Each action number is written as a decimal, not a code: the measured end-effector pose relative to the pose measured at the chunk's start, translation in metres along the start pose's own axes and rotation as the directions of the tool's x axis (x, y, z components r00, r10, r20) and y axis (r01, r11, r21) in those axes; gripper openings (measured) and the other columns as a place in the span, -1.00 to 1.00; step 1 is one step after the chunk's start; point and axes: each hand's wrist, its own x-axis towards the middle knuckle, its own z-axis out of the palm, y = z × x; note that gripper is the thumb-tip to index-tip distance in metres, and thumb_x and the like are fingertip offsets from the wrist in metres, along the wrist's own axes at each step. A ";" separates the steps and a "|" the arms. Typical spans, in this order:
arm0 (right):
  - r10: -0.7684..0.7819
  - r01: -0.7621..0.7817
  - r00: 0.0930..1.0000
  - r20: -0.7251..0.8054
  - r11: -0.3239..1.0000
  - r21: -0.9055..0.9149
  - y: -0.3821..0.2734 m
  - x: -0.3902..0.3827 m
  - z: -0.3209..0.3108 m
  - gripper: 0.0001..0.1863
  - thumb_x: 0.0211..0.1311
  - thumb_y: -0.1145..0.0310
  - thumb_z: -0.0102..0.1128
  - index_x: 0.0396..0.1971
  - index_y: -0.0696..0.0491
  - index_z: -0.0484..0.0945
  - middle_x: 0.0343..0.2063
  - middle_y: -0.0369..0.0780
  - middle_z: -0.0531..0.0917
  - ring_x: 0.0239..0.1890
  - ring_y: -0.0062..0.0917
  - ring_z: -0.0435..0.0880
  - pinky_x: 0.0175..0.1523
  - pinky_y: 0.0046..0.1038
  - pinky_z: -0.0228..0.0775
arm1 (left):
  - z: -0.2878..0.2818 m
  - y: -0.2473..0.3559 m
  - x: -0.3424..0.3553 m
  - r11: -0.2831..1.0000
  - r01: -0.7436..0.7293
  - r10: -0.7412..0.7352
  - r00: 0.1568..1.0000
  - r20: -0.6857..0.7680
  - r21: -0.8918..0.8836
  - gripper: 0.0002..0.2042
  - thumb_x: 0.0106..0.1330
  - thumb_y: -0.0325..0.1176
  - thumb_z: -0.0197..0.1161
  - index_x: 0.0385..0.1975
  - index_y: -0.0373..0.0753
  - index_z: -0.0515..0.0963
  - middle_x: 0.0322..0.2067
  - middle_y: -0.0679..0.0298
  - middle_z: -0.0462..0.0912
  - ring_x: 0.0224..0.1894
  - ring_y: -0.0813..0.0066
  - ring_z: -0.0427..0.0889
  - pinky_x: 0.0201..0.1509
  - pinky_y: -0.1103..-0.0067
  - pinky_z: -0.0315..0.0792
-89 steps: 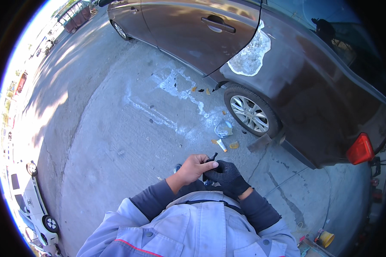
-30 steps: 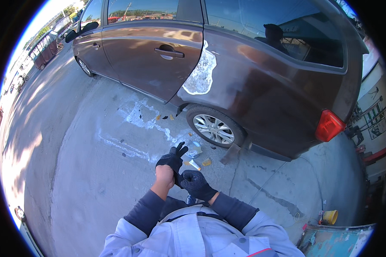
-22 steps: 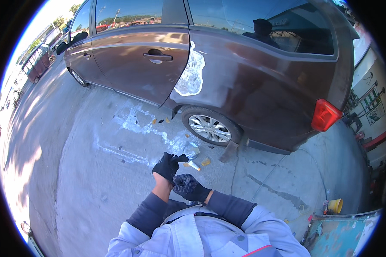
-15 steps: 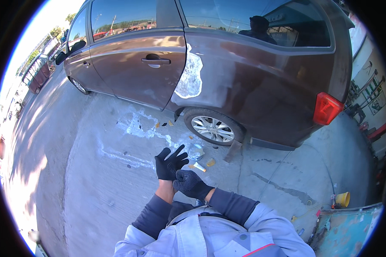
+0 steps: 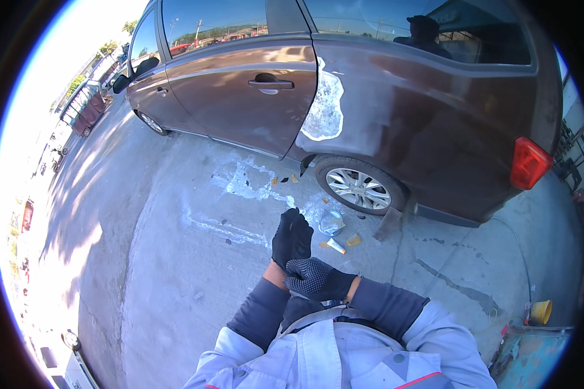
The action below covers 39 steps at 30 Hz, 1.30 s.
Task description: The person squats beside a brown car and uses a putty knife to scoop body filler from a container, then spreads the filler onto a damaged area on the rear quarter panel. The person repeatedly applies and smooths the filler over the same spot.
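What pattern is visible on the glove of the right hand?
The right glove is black with small pale dots, best seen in the head view.

The left glove point(image 5: 291, 241) is matt black cloth; the right glove point(image 5: 319, 279) is dark knit with a dotted, textured back. The car body point(image 5: 224, 97) is glossy brown painted metal, hazed to matt around a rough, mottled whitish patch point(image 5: 324, 111) at the door's rear edge. The ground point(image 5: 175, 285) is rough matt concrete; the tail lamp point(image 5: 531, 163) is glossy red plastic.
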 end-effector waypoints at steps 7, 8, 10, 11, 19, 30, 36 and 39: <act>0.014 -0.017 0.997 0.073 0.999 0.043 -0.008 -0.002 0.000 -0.70 0.34 0.19 0.23 -0.35 0.16 0.53 -0.41 0.09 0.64 -0.37 0.05 0.63 -0.23 -0.11 0.47 | 0.021 0.071 -0.009 0.810 -0.214 0.168 0.977 0.132 0.546 -0.59 0.62 -0.38 -0.07 0.39 -0.36 0.32 0.45 0.11 0.33 0.46 0.22 0.35 0.50 0.40 0.21; 0.015 -0.018 0.995 0.096 0.999 0.038 -0.007 -0.003 0.000 -0.70 0.34 0.19 0.23 -0.35 0.16 0.53 -0.41 0.09 0.64 -0.37 0.04 0.63 -0.23 -0.12 0.47 | 0.022 0.072 -0.010 0.715 -0.232 0.156 0.973 0.172 0.660 -0.56 0.62 -0.42 -0.12 0.44 -0.36 0.26 0.46 0.11 0.32 0.47 0.21 0.32 0.51 0.39 0.19; 0.012 -0.016 0.994 0.113 0.999 0.034 -0.006 -0.004 0.001 -0.71 0.34 0.20 0.24 -0.35 0.16 0.53 -0.42 0.07 0.64 -0.37 0.02 0.63 -0.23 -0.14 0.46 | 0.023 0.067 -0.013 0.752 -0.140 0.027 0.983 0.183 0.644 -0.54 0.59 -0.51 -0.18 0.46 -0.29 0.22 0.45 0.04 0.33 0.49 0.14 0.30 0.52 0.36 0.17; 0.017 -0.022 0.994 0.112 0.999 0.040 -0.005 -0.006 0.001 -0.71 0.34 0.20 0.25 -0.36 0.16 0.53 -0.42 0.06 0.64 -0.38 -0.01 0.63 -0.24 -0.16 0.46 | 0.021 0.061 -0.014 0.818 -0.106 0.020 0.987 0.157 0.565 -0.52 0.58 -0.56 -0.21 0.48 -0.26 0.21 0.44 0.01 0.34 0.49 0.11 0.30 0.52 0.35 0.17; 0.119 -0.142 0.953 -0.279 0.988 -0.062 -0.001 -0.002 -0.020 -0.69 0.28 0.18 0.38 -0.40 0.14 0.55 -0.51 -0.08 0.61 -0.48 -0.29 0.61 -0.30 -0.32 0.45 | 0.012 0.046 0.025 0.270 -0.307 0.162 0.949 0.271 0.912 -0.62 0.36 -0.40 0.04 0.15 -0.25 0.55 -0.03 0.06 0.72 0.06 0.04 0.67 0.22 0.25 0.50; -0.174 0.020 0.956 -0.238 0.845 -0.534 -0.005 0.006 -0.043 -0.69 0.23 0.14 0.35 -0.15 0.03 0.71 -0.17 -0.07 0.71 -0.10 -0.17 0.70 0.03 -0.20 0.57 | 0.033 0.080 0.006 -0.199 -0.334 -0.419 0.879 0.228 0.922 -0.65 0.28 -0.03 0.14 -0.04 0.03 0.68 0.01 0.25 0.74 0.16 0.31 0.65 0.50 0.21 0.18; -0.104 -0.035 0.970 -0.220 0.835 -0.549 -0.003 0.005 -0.034 -0.77 0.15 0.23 0.36 -0.32 0.06 0.67 -0.31 -0.07 0.68 -0.23 -0.16 0.69 -0.08 -0.16 0.57 | 0.030 0.073 0.003 -0.298 -0.386 -0.530 0.827 0.185 0.873 -0.62 0.24 -0.03 0.18 0.01 0.06 0.67 0.03 0.24 0.73 0.17 0.24 0.65 0.50 0.18 0.16; -0.107 -0.046 0.960 -0.258 0.849 -0.526 0.002 0.005 -0.032 -0.83 0.14 0.31 0.32 -0.37 0.10 0.62 -0.34 -0.05 0.67 -0.26 -0.13 0.68 -0.14 -0.19 0.54 | 0.034 0.076 -0.003 -0.250 -0.389 -0.537 0.818 0.207 0.887 -0.62 0.22 -0.04 0.20 0.01 0.05 0.67 0.03 0.23 0.73 0.16 0.22 0.65 0.51 0.17 0.15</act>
